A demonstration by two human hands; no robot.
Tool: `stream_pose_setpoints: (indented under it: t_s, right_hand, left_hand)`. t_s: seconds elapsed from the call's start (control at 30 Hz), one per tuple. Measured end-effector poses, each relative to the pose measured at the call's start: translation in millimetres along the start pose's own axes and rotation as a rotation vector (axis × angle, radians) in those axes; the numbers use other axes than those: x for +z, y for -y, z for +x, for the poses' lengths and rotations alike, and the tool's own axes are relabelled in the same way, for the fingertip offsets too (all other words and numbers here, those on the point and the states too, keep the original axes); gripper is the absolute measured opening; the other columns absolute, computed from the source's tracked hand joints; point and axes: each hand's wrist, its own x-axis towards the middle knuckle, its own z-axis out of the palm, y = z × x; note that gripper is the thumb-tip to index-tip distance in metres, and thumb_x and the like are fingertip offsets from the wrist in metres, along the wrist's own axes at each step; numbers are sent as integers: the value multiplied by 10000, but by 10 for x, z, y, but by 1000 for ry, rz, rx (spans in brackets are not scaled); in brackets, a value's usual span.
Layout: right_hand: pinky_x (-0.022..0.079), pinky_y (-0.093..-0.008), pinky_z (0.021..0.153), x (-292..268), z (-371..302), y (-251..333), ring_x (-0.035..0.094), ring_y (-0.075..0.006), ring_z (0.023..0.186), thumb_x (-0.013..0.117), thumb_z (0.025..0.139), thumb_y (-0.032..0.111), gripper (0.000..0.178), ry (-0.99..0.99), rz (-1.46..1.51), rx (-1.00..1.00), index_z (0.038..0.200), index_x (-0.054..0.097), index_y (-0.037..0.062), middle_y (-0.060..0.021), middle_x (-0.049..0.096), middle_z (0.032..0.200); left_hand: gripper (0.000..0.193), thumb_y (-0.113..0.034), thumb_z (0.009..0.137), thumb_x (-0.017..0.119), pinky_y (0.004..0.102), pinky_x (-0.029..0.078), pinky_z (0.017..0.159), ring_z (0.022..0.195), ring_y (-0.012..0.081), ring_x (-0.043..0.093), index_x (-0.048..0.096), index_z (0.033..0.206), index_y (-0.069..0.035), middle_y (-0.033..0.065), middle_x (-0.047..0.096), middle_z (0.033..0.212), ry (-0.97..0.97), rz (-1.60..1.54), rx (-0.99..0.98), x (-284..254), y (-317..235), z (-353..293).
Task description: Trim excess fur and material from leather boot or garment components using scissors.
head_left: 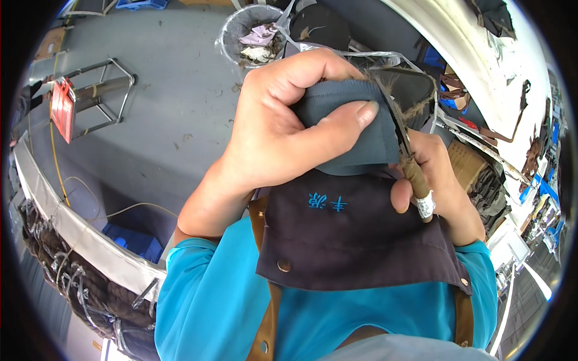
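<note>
My left hand [283, 129] is closed on a dark blue-grey ribbed knit piece [378, 144], folded over, with the thumb pressed flat on its face. My right hand [438, 165] is closed around a slim tool [414, 174] with a wrapped brown handle and white tape near its end. The tool's narrow dark upper part runs along the knit's right edge; whether it is a blade I cannot tell. Wisps of brown fibre hang about its tip. Both hands are in front of a dark apron [361, 240] worn over a blue shirt.
Beyond my hands stands a waste bin [230, 39] with a clear liner and scraps inside. A metal-framed stool [123, 99] is at the far left, by a red panel [62, 109]. A blue crate [132, 242] sits near the left bench edge [90, 231]. White material [433, 30] curves along the right.
</note>
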Motion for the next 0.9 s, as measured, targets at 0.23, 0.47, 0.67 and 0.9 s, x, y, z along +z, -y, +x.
stream_pose_setpoints:
  t_s: [0.23, 0.47, 0.67, 0.9]
  right_hand:
    - [403, -306, 536, -3, -2, -22, 393, -163, 559, 833, 536, 340, 554, 4, 67, 99, 843, 530, -9, -89, 491, 613]
    - [401, -301, 544, 37, 15, -48, 398, -154, 577, 833, 514, 395, 612, -28, 135, 94, 849, 525, -14, -81, 486, 624]
    - [401, -305, 541, 61, -22, -89, 405, -148, 578, 823, 508, 428, 621, -28, 134, 120, 838, 523, -4, -74, 488, 622]
    - [407, -304, 547, 19, -73, -164, 424, -199, 560, 830, 504, 392, 619, -13, 101, 50, 875, 539, -9, -101, 505, 648]
  left_hand:
    - [137, 15, 765, 597, 210, 423, 707, 768, 76, 526, 560, 896, 18, 34, 590, 841, 26, 12, -101, 22, -12, -11]
    - [102, 23, 754, 598, 204, 416, 695, 764, 68, 516, 553, 844, 5, 25, 583, 814, 33, 8, -115, 40, -12, -27]
    - [92, 24, 741, 606, 205, 403, 659, 723, 65, 500, 555, 816, 8, 21, 575, 796, 51, 36, -94, 36, -18, -14]
    - [73, 26, 722, 612, 204, 390, 629, 692, 58, 485, 569, 778, 12, 18, 564, 764, 137, 130, -97, -47, -41, 48]
